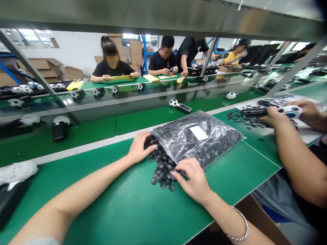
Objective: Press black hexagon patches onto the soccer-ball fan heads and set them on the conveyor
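Note:
A clear plastic bag (201,136) full of small black pieces lies on the green bench (122,204), its mouth facing me. A heap of black pieces (162,166) has spilled out of the mouth. My left hand (139,147) rests at the bag's opening, its fingers curled into the pieces and partly hidden there. My right hand (194,180) lies on the near edge of the bag mouth, fingertips pinched among the spilled pieces. A white label (199,132) sits on top of the bag.
A co-worker's arms (293,149) at the right hold a football-patterned part (290,110) above scattered black pieces. A conveyor (127,102) carries football-patterned balls. Several people sit on the far side. A white perforated shell (17,172) lies at the left.

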{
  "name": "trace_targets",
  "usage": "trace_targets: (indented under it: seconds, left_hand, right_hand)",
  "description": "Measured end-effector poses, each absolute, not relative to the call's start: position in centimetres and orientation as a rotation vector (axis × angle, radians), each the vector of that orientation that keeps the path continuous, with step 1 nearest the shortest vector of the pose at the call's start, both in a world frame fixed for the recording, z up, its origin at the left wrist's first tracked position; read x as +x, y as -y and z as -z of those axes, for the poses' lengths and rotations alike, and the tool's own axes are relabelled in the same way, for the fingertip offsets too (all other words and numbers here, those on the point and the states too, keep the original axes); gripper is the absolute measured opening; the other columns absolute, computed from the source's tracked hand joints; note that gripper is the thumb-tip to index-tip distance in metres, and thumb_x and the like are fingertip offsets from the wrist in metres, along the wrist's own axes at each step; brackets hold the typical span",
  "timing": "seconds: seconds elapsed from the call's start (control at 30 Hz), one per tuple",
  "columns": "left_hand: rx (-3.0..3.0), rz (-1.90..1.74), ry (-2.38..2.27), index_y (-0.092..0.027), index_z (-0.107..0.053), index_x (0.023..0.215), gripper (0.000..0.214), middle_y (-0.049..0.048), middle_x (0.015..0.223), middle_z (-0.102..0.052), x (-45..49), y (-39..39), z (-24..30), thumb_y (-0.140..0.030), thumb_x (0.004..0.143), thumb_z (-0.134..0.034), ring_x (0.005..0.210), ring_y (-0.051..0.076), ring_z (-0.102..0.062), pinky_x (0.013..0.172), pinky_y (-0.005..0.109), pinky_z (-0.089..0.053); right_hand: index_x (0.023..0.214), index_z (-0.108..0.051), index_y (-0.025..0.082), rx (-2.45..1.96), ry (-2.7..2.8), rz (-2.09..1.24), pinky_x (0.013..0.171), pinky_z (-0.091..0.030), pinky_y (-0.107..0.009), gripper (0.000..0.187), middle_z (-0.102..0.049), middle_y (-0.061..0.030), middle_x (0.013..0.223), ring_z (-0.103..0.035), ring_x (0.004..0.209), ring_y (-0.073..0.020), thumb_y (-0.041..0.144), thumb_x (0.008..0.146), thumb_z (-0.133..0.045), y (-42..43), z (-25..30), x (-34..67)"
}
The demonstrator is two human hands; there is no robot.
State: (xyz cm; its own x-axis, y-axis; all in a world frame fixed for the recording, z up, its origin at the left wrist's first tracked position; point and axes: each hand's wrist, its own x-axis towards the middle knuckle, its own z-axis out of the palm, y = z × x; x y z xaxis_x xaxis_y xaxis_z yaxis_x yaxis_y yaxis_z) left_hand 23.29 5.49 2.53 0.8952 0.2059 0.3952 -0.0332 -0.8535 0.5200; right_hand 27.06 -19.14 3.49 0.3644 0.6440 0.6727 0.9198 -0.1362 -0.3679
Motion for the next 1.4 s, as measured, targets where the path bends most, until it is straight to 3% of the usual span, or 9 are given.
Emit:
trace_targets:
  seconds: [0.1, 0.2, 0.47, 0.67, 0.8, 0.87, 1.0, 1.1, 1.4]
  left_hand:
    - [2.493, -0.48, -0.318, -0.011, -0.045, 0.124, 0.057, 0.0152, 0.132, -0.044, 25.5, -6.3, -2.3, -0.052, 0.085, -0.038, 0.126, 0.027, -0.036, 0.106, 0.045, -0.023]
    - [2.443, -0.408, -0.303, -0.015, -0.047, 0.123, 0.05, 0.01, 0.129, -0.05, 26.9, -5.7, -2.0, -0.048, 0.088, -0.032, 0.121, 0.023, -0.043, 0.106, 0.041, -0.025]
    - [2.273, -0.399, -0.337, -0.012, -0.044, 0.126, 0.055, 0.0105, 0.132, -0.047, 25.7, -3.9, -2.0, -0.046, 0.091, -0.02, 0.123, 0.02, -0.041, 0.104, 0.035, -0.03]
    - [2.27, -0.296, -0.14, -0.011, -0.036, 0.133, 0.064, 0.0125, 0.136, -0.042, 22.4, -2.2, -2.5, -0.054, 0.085, -0.035, 0.125, 0.02, -0.039, 0.106, 0.034, -0.028]
    - [2.479, -0.238, 0.106, -0.01, -0.018, 0.139, 0.107, 0.0186, 0.146, -0.015, 21.1, -1.1, -2.3, -0.064, 0.059, -0.063, 0.135, 0.03, -0.014, 0.108, 0.045, -0.02]
    - [2.587, -0.286, 0.147, -0.009, -0.014, 0.14, 0.118, 0.0209, 0.147, -0.007, 21.2, -0.4, -2.0, -0.064, 0.051, -0.068, 0.135, 0.032, -0.005, 0.108, 0.048, -0.019]
    - [2.674, -0.55, 0.11, -0.009, -0.01, 0.14, 0.098, 0.0221, 0.146, -0.011, 23.0, 0.7, -0.7, -0.057, 0.069, -0.058, 0.135, 0.032, -0.007, 0.107, 0.051, -0.021]
    - [2.676, -0.749, 0.094, -0.015, -0.006, 0.141, 0.074, 0.0191, 0.144, -0.02, 25.3, 0.0, 0.8, -0.042, 0.084, -0.043, 0.134, 0.032, -0.014, 0.104, 0.057, -0.022]
    - [2.647, -0.815, 0.227, -0.025, -0.002, 0.142, 0.063, 0.0124, 0.144, -0.021, 28.1, -1.9, 2.2, -0.033, 0.086, -0.031, 0.133, 0.033, -0.017, 0.1, 0.06, -0.027]
  right_hand:
    - [0.104, -0.055, 0.019, -1.902, 1.731, 0.469, 0.086, -0.04, -0.039, 0.025, -0.06, -0.0061, 0.105, -0.048, 0.103, -0.0227, 0.028, 0.081, -0.058, 18.8, -3.4, 25.2]
    - [0.118, -0.05, 0.02, -2.003, 1.983, 0.368, 0.096, -0.035, -0.039, 0.034, -0.052, -0.0039, 0.126, -0.036, 0.122, -0.0241, 0.034, 0.087, -0.048, 17.5, -3.0, 24.7]
    - [0.11, -0.059, 0.011, -2.214, 1.981, 0.765, 0.102, -0.028, -0.043, 0.03, -0.053, -0.0103, 0.125, -0.035, 0.125, -0.0283, 0.02, 0.089, -0.041, 13.3, -2.2, 29.3]
    - [0.111, -0.059, 0.009, -2.432, 1.675, 0.69, 0.1, -0.026, -0.046, 0.03, -0.055, -0.0134, 0.122, -0.035, 0.124, -0.0298, 0.02, 0.089, -0.041, 13.2, -3.4, 31.3]
    - [0.106, -0.06, 0.013, -2.42, 1.52, 0.445, 0.097, -0.027, -0.047, 0.029, -0.059, -0.0104, 0.116, -0.038, 0.122, -0.0287, 0.027, 0.09, -0.041, 13.0, -4.3, 31.8]
    - [0.104, -0.06, 0.015, -2.366, 1.447, 0.339, 0.096, -0.029, -0.045, 0.028, -0.061, -0.0094, 0.112, -0.043, 0.117, -0.0258, 0.03, 0.09, -0.04, 13.0, -4.6, 31.6]
    - [0.097, -0.059, 0.016, -2.219, 1.317, 0.288, 0.09, -0.036, -0.034, 0.023, -0.064, -0.0066, 0.1, -0.053, 0.099, -0.0171, 0.03, 0.09, -0.042, 13.4, -5.1, 31.1]
    - [0.102, -0.057, 0.018, -2.121, 1.296, 0.39, 0.089, -0.036, -0.03, 0.021, -0.062, -0.0043, 0.104, -0.052, 0.099, -0.0149, 0.03, 0.087, -0.047, 13.6, -5.2, 31.5]
    - [0.093, -0.06, 0.017, -2.036, 1.513, 0.672, 0.08, -0.042, -0.027, 0.031, -0.065, -0.0025, 0.09, -0.054, 0.087, -0.0151, 0.044, 0.084, -0.047, 12.8, -4.1, 32.6]
